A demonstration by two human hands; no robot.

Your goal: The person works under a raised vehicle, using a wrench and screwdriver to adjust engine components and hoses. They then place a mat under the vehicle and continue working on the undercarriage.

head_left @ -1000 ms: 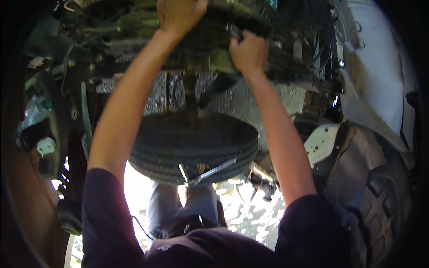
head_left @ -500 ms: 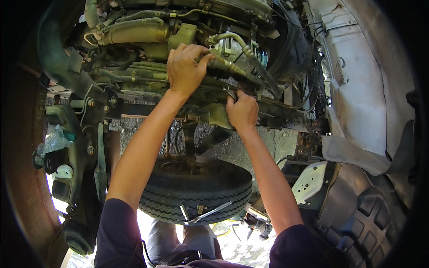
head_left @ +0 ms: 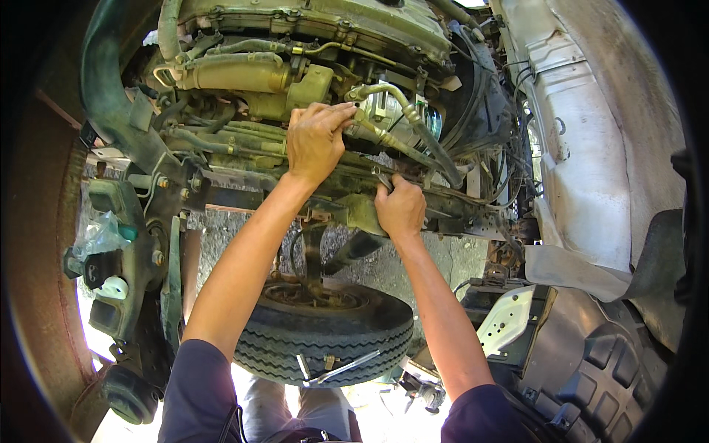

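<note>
Our right hand [head_left: 402, 208] is gripping a wrench [head_left: 382, 177], turning nothing yet; our left hand [head_left: 314, 140] is touching a pipe [head_left: 395, 140], pinch unclear.

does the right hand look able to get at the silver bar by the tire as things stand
Probably not yet: the right hand holds a metal tool, though nothing visible covers the silver bar by the tire.

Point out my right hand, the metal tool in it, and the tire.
Right hand [head_left: 401, 209]: head view, on the back of the hand.
Metal tool [head_left: 381, 177]: head view, on the end sticking out of the hand.
Tire [head_left: 347, 348]: head view, on its grooved tread.
</note>
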